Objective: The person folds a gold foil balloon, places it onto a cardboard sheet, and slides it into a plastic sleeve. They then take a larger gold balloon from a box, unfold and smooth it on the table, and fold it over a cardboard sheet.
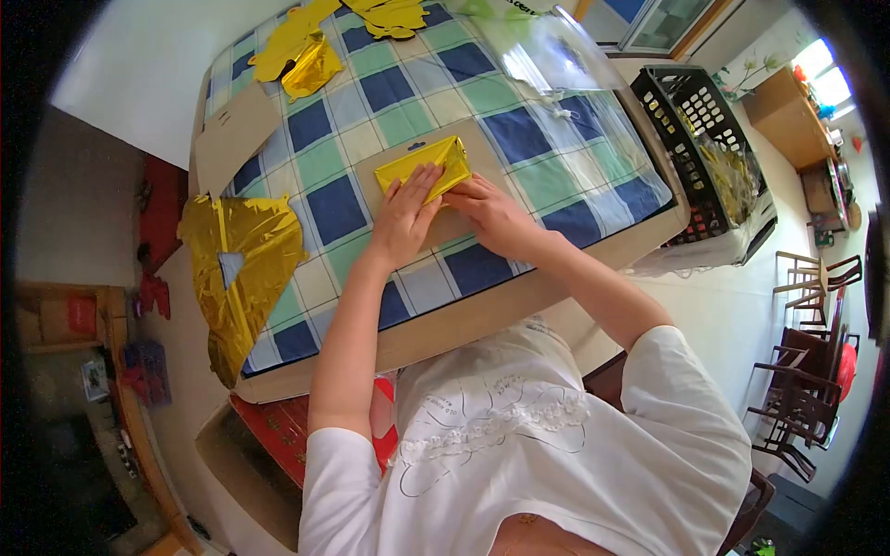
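A folded gold foil sheet (399, 170) lies as a flat, shiny rectangle on a brown cardboard piece (489, 153), which has a small dark slot near its top edge. My left hand (406, 221) rests on the foil's lower middle with its fingers stretched out flat. At the foil's lower right edge, my right hand (496, 218) has its fingers bent and pressed together on the foil. The two hands nearly meet there, and its fingertips are partly hidden. Both lie over a table with a blue, green and white checked cloth (336, 206).
A loose gold foil sheet (243, 278) hangs over the table's left edge. Another cardboard piece (236, 134) lies behind it. Gold cut-out shapes (311, 65) are at the far side. Clear plastic (565, 60) covers the far right corner, beside a black crate (691, 153).
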`<move>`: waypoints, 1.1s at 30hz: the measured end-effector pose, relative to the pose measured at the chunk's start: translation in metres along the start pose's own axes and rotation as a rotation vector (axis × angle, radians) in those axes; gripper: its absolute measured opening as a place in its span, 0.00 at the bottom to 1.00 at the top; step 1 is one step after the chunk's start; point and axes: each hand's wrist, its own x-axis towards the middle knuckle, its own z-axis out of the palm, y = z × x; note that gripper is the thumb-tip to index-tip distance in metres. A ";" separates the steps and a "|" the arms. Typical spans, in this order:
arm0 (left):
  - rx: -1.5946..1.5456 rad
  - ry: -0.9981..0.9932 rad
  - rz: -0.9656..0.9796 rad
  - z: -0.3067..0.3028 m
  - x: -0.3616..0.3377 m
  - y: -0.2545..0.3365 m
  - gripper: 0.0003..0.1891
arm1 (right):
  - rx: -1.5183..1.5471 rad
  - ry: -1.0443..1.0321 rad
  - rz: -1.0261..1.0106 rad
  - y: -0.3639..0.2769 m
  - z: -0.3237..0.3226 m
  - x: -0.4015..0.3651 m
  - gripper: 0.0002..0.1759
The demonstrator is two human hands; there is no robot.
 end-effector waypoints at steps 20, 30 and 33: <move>0.188 0.029 0.027 0.001 -0.001 0.007 0.32 | -0.635 0.325 0.174 0.053 -0.016 -0.018 0.13; 0.183 0.010 0.024 -0.001 0.001 0.008 0.33 | -0.476 0.442 0.536 0.128 -0.075 -0.006 0.06; 0.186 0.023 0.041 0.001 -0.001 0.004 0.33 | -0.072 0.081 0.530 0.052 -0.055 0.002 0.09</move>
